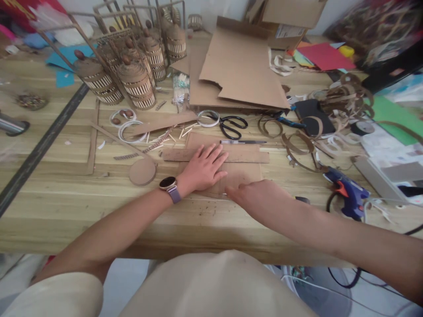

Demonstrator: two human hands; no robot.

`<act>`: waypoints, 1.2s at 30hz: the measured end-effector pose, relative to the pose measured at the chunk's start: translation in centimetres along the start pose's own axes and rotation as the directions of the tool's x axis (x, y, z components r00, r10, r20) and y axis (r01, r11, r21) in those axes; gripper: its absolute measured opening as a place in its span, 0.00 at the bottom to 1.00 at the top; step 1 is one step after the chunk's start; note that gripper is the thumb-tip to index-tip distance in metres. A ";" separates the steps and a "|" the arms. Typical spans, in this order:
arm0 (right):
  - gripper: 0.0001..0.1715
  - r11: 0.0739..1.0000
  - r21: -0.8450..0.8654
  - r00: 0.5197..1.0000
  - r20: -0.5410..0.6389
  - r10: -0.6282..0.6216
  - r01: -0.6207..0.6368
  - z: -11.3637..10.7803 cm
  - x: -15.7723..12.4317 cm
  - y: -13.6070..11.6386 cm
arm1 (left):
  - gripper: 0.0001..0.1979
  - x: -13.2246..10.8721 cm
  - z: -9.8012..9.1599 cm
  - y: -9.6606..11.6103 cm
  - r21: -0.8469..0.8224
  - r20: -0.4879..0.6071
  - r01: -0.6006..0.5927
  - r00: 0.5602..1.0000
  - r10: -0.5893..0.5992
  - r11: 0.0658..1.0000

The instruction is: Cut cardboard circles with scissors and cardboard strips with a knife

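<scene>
My left hand (207, 167) lies flat with fingers spread on a cardboard strip (244, 156), which rests across a larger cardboard piece (243, 174). Just right of it, my right hand (253, 196) is closed at the near edge of that piece. A small pale tip shows at its fingertips, but what it grips is mostly hidden. A black and yellow end (302, 200) sticks out beyond the right wrist; whether it belongs to the held thing is unclear. A pen (243, 142) lies beyond the strip, with black-handled scissors (233, 126) behind it.
Woven lanterns (135, 83) stand at the back left, near large cardboard sheets (241, 70). A cardboard disc (142, 171) and tape rings (130, 132) lie left of my hands. On the right are a blue glue gun (352, 196), a phone (313, 116) and curled strips (346, 99).
</scene>
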State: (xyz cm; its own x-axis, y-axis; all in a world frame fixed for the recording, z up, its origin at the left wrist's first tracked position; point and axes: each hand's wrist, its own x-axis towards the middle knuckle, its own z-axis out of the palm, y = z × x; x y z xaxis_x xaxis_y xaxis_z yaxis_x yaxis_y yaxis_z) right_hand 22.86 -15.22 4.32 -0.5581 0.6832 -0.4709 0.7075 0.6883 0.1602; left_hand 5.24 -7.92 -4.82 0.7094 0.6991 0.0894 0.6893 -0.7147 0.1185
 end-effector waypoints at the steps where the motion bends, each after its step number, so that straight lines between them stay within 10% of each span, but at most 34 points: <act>1: 0.24 1.000 0.004 1.000 0.004 0.006 -0.006 0.0 0.0 0.0 | 0.31 0.0 0.0 0.0 0.002 0.002 0.002 1.000 -0.002 1.000; 36: 0.25 0.997 0.047 0.995 0.088 0.054 -0.058 1.2 -2.2 1.8 | 0.32 0.0 0.0 0.0 0.019 0.025 0.010 1.000 -0.010 1.000</act>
State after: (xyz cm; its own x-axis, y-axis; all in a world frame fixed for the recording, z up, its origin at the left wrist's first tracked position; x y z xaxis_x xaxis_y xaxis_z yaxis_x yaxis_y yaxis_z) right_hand 25.88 -15.75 4.59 -0.4786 0.6951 -0.5364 0.7584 0.6351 0.1464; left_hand 5.25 -7.94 -4.82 0.7058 0.7056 0.0635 0.6989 -0.7081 0.1003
